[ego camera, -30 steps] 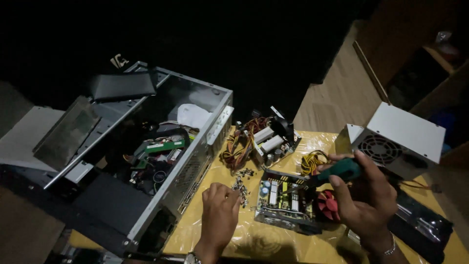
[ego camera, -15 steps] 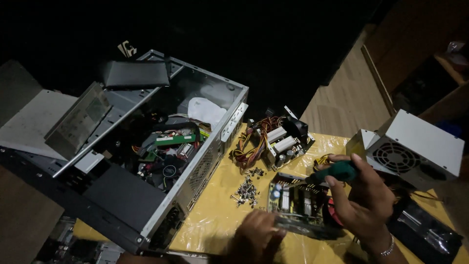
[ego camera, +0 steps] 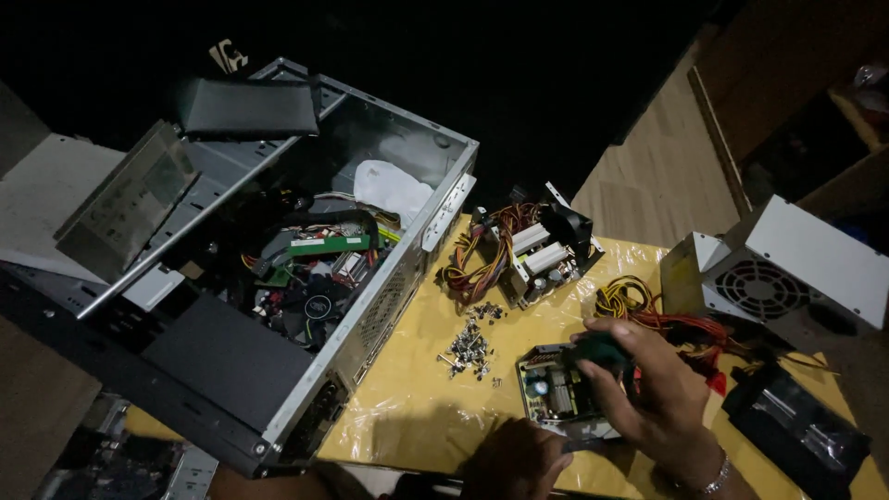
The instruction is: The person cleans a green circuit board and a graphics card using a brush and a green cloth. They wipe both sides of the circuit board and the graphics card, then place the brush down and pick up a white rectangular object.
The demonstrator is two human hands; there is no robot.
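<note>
Circuit board point(ego camera: 556, 393), lying on the yellow table point(ego camera: 407, 407) just right of the screw pile point(ego camera: 470, 347), now has the right hand point(ego camera: 648, 389) closed around a green-handled screwdriver point(ego camera: 602, 350) over it, while the left hand point(ego camera: 514, 458), its grip indiscernible, has slid from the screws to the board's near edge.

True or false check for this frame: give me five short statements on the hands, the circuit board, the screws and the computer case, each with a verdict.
1. The right hand holds a green-handled tool over the circuit board. True.
2. The computer case is closed. False: its side is open and the inside shows.
3. Loose screws lie on the yellow table cover. True.
4. The left hand grips the screws. False: it is at the table's near edge, apart from them.
5. A white power supply box stands inside the case. False: it sits at the table's right end.
</note>
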